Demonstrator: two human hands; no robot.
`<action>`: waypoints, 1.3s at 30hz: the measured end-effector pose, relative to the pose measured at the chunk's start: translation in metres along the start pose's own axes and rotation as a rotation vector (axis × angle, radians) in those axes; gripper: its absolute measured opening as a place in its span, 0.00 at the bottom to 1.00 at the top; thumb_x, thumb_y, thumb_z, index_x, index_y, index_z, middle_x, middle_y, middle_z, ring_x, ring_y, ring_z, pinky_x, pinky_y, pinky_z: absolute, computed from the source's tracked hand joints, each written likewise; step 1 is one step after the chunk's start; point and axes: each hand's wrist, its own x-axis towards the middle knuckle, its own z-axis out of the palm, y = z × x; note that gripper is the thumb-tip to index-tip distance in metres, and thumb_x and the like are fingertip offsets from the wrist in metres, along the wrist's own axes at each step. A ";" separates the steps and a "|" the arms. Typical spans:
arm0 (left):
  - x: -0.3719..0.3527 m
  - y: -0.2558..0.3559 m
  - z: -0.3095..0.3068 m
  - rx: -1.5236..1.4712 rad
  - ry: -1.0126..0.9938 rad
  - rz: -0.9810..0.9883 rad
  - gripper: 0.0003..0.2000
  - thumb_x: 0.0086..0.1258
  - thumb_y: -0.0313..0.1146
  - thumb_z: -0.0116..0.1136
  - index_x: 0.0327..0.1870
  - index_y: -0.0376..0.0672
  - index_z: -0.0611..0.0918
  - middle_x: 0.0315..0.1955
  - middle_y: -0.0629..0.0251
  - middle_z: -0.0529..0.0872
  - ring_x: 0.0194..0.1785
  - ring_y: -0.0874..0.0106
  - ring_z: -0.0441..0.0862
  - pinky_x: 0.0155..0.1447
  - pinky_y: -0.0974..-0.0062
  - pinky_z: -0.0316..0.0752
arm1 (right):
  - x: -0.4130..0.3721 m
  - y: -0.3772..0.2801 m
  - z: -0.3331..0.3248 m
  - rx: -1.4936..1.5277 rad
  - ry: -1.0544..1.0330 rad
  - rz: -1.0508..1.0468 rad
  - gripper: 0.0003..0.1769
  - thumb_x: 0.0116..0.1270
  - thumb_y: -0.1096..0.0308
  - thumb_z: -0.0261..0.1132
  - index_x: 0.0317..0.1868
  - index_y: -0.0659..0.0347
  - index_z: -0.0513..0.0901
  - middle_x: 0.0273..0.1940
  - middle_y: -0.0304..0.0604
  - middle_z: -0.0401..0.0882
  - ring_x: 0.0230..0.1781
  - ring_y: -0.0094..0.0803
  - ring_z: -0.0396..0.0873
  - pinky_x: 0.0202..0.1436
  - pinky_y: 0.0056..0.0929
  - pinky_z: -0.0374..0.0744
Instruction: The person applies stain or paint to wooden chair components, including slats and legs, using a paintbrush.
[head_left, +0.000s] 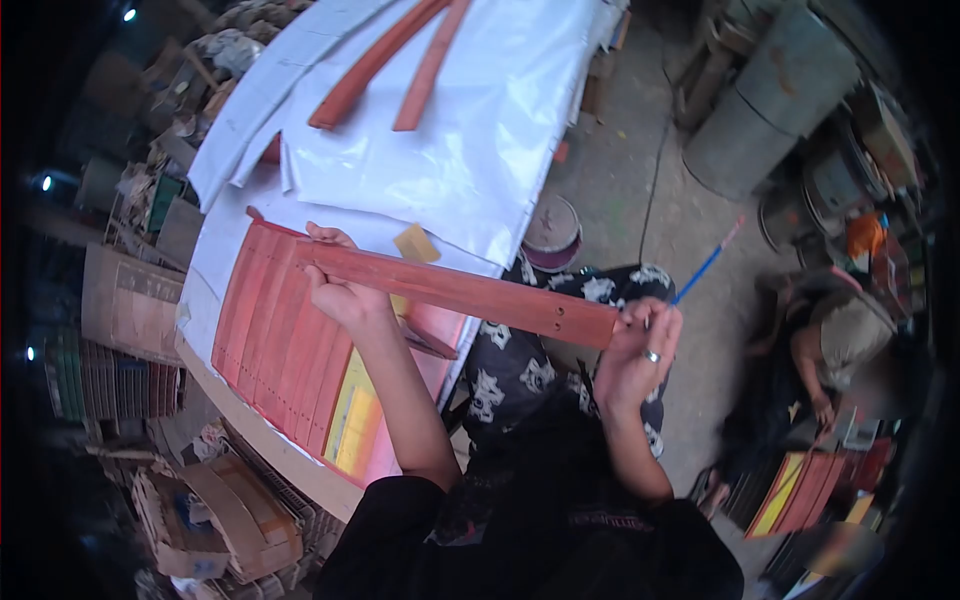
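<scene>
A reddish-brown wooden slat [470,289] with two small holes near one end is held up across my lap. My left hand [345,290] is closed around its far left end, thumb on the near side. At the other end, my right hand [642,345], with a ring on one finger, pinches the slat. A thin blue stick with a pinkish tip, perhaps a paintbrush [705,270], also sticks out of my right hand. Under my left hand, several similar red slats [275,325] lie side by side on the table, next to a yellow strip [355,420].
White plastic sheeting [430,170] covers the table, with two more red slats [400,70] on it. A paint bucket [551,235] stands on the floor beside the table. Another person [815,350] works at the right near similar slats [805,490]. Cardboard boxes [235,510] are stacked lower left.
</scene>
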 end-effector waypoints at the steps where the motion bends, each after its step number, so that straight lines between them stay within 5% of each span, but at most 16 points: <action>1: 0.009 0.004 -0.008 0.012 -0.007 0.022 0.23 0.80 0.39 0.24 0.58 0.27 0.68 0.48 0.51 0.76 0.44 0.63 0.76 0.53 0.65 0.77 | 0.001 0.000 -0.005 -0.025 0.015 0.003 0.08 0.78 0.63 0.49 0.45 0.60 0.68 0.37 0.39 0.69 0.35 0.25 0.68 0.38 0.26 0.71; 7: 0.068 0.049 -0.030 0.309 0.323 0.270 0.21 0.78 0.40 0.29 0.53 0.29 0.70 0.49 0.51 0.76 0.50 0.58 0.76 0.53 0.58 0.77 | 0.006 -0.003 -0.051 -0.142 0.090 0.057 0.08 0.78 0.63 0.50 0.43 0.59 0.69 0.36 0.37 0.70 0.34 0.23 0.69 0.36 0.23 0.71; 17: 0.154 0.000 0.053 0.266 0.611 0.671 0.20 0.77 0.41 0.31 0.53 0.33 0.69 0.50 0.52 0.76 0.52 0.58 0.76 0.55 0.54 0.76 | 0.025 -0.009 -0.072 -0.186 0.163 -0.049 0.08 0.77 0.64 0.51 0.44 0.60 0.69 0.37 0.36 0.69 0.34 0.21 0.67 0.35 0.21 0.69; 21: 0.231 -0.018 0.078 0.418 0.593 0.897 0.20 0.74 0.29 0.30 0.67 0.41 0.54 0.56 0.55 0.69 0.53 0.62 0.75 0.58 0.62 0.72 | 0.031 -0.011 -0.067 -0.192 0.169 -0.052 0.09 0.78 0.64 0.50 0.39 0.59 0.68 0.34 0.36 0.68 0.32 0.21 0.68 0.33 0.21 0.69; 28: 0.305 -0.045 0.099 0.502 0.708 0.946 0.28 0.63 0.13 0.32 0.65 0.45 0.55 0.54 0.54 0.67 0.53 0.59 0.74 0.55 0.79 0.66 | 0.036 -0.003 -0.074 -0.187 0.159 -0.020 0.09 0.78 0.63 0.50 0.40 0.58 0.68 0.33 0.34 0.68 0.31 0.20 0.67 0.31 0.19 0.68; 39: 0.277 -0.059 0.029 0.536 0.648 0.884 0.30 0.64 0.12 0.31 0.68 0.46 0.51 0.57 0.47 0.67 0.56 0.59 0.74 0.60 0.70 0.69 | 0.028 0.002 -0.061 -0.209 0.112 0.042 0.08 0.77 0.63 0.51 0.40 0.57 0.69 0.33 0.35 0.69 0.32 0.20 0.68 0.33 0.20 0.68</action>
